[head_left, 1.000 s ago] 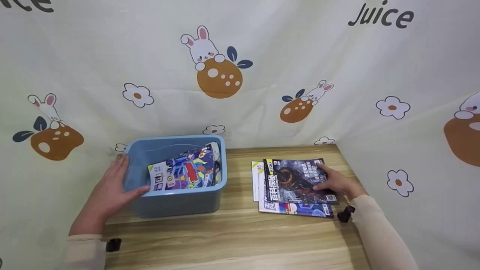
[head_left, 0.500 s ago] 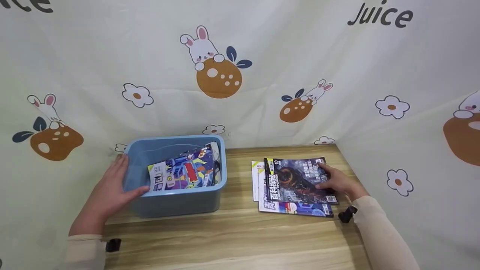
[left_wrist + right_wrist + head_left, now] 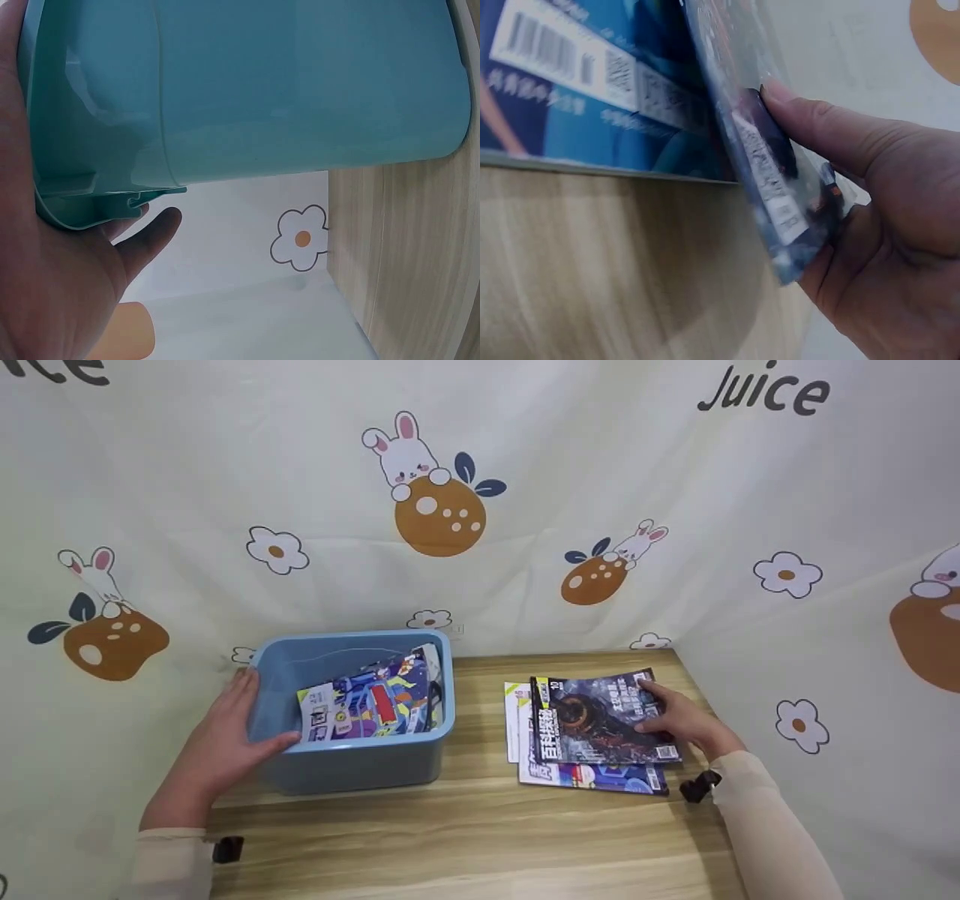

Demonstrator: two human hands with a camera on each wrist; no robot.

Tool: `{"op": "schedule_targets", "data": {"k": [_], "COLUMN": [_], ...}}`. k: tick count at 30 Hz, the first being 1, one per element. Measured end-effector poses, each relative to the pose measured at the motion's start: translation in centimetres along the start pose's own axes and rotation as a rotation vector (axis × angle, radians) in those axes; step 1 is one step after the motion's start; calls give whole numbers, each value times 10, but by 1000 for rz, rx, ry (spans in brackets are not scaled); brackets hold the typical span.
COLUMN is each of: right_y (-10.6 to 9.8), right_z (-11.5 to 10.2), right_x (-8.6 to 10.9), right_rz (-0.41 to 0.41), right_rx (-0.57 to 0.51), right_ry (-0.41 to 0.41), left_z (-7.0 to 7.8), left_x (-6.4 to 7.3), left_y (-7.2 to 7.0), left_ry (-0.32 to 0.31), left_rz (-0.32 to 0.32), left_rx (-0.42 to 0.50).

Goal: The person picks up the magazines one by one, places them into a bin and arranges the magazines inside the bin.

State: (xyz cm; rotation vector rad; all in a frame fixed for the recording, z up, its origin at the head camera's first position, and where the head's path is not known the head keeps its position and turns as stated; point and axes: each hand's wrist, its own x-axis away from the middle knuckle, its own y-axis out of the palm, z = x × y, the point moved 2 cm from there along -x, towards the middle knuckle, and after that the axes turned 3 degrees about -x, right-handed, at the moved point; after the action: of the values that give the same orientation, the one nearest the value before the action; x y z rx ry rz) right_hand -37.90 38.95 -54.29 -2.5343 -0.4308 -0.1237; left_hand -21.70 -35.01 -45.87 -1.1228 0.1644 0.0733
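A blue plastic bin stands on the left of the table with several magazines leaning inside it. My left hand grips the bin's left rim, thumb over the front edge; in the left wrist view the fingers curl under the lip. On the right, my right hand pinches the right edge of a dark magazine, thumb on its cover. In the right wrist view that magazine tilts up off the stack. Beneath it lie a blue-and-white magazine and a white-edged one.
The wooden table meets a cloth backdrop printed with rabbits, oranges and flowers at the back and right. A strip of tabletop lies between the bin and the magazine stack. Black wrist mounts sit at both cuffs.
The dark magazine's right side has risen slightly off the stack, and my right hand has shifted a little to the right with it. My left hand and the bin stay put.
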Motion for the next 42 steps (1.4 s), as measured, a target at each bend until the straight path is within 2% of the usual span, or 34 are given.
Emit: {"op": "schedule_targets", "data": {"k": [5,8,18,27,32,42], "right_y": [-1,-2,1,6,7,11], "right_z": [3,5,2,-4,-7,-23], "right_x": [2,2,1,1,-1,-1], "right_rz": [-57,-54,-40,-13,-9,21], "right_rx": [-289,-358,-454,-490,-477,-509], "right_ry": [33,32,-38,-36,-34,-26], "left_z": [-1,0,0,-1,-1,-2], "left_x": [0,0,-1,-1,-3,-1], "left_y": [0,0,0,1,1,2], "left_ry": [-4,-3,6,1,3,-3], "left_rz": [-8,-9,5,-10,-9,-6], "left_rx": [9,8,9,4,3,0]}}
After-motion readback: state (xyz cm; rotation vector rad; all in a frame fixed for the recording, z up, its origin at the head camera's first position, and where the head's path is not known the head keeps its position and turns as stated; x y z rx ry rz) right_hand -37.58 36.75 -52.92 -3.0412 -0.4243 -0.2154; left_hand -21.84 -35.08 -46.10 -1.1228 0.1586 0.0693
